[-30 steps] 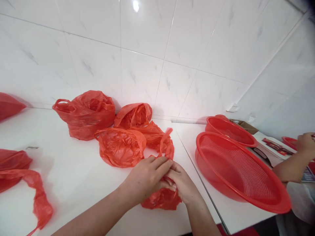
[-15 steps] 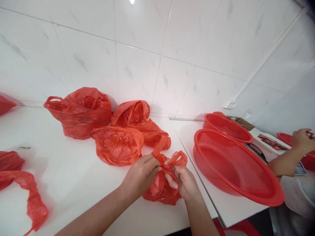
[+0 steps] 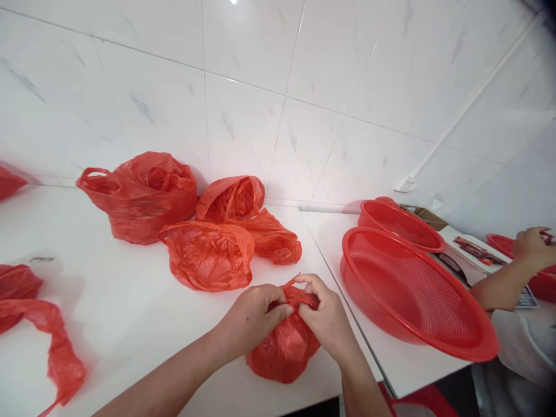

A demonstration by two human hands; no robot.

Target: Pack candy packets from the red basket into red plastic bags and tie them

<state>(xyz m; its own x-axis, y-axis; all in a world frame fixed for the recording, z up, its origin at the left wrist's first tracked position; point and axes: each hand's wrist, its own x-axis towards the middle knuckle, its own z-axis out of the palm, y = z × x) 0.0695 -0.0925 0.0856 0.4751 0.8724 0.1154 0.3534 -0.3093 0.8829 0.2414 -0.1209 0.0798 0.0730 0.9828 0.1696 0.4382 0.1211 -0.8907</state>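
Observation:
A rounded, filled red plastic bag (image 3: 284,352) sits near the front edge of the white table (image 3: 143,324). Its gathered top is pinched from both sides. My left hand (image 3: 256,315) is closed on the left part of the gathered plastic, thumb toward the middle. From the right, my right hand (image 3: 324,313) grips the same top with thumb and bent fingers. What lies inside the bag is hidden. Just behind my hands lies an open crumpled red bag (image 3: 211,255), with another flattened red bag (image 3: 275,237) beside it.
A large red bag (image 3: 147,202) stuffed with plastic and a smaller red bag (image 3: 232,200) stand by the wall. Red bag pieces (image 3: 61,347) lie at left. To the right are red colanders (image 3: 403,289) and another person's arm (image 3: 506,281).
My hands have drawn in around the bag's top. The bag's loops, which stuck up before, are now folded down, and its body looks rounder and slightly lower.

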